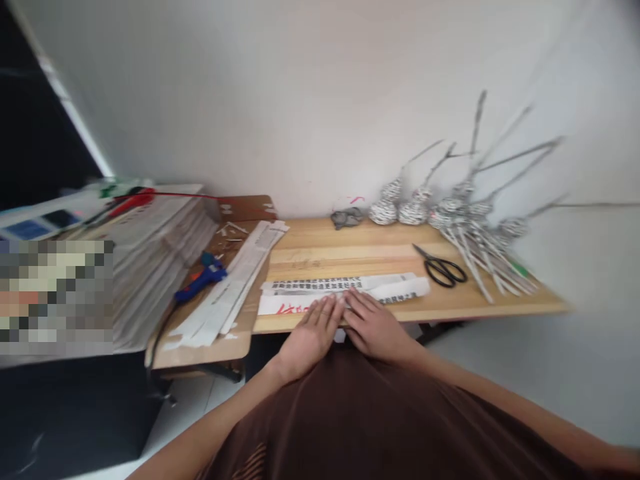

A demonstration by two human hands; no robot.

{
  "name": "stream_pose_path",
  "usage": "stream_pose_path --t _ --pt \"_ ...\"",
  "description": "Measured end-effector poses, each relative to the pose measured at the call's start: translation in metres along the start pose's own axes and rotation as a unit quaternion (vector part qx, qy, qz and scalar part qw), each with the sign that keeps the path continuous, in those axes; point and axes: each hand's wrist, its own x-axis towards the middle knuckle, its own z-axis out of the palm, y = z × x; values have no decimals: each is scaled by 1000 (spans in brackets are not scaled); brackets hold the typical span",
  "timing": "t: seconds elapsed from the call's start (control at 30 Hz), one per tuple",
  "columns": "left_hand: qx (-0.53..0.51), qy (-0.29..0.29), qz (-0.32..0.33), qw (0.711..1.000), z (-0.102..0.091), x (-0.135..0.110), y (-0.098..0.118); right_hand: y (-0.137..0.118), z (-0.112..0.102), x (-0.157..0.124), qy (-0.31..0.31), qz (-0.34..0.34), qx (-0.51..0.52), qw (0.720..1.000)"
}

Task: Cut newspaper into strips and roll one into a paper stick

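Printed newspaper strips (295,288) lie across the wooden table in front of me, some with black characters and one with red ones. My left hand (313,330) rests on the nearer strip at the table's front edge, fingers stretched out and side by side. Close beside it, my right hand (373,323) lies on the same paper with its fingers extended too. The fingertips of both hands nearly meet. Whatever is beneath the palms is hidden. Black-handled scissors (445,271) lie beyond my right hand, blades pointing to the back left.
Long paper strips (240,283) and a blue glue gun (203,280) lie on a brown board at left. Next to them stands a tall newspaper stack (165,260). Several gourd-shaped woven pieces (385,203) and thin paper sticks (480,260) occupy the right, near grey crumpled material (347,217).
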Motion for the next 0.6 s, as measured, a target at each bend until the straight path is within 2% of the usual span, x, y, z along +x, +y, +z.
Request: stream_pose_path --t 0.2,0.4,0.53,0.6 --pt "4 -12 -8 1000 0 3 1 4 -12 -11 -50 43 6 998" --pt "-6 -10 -9 1000 -6 6 2 7 -22 -21 -39 65 32 997" --pt "-13 -9 -5 1000 -7 7 2 30 -49 -22 22 149 48 987" --pt "-10 -14 -6 1000 -9 8 2 46 -61 -17 1 179 54 982"
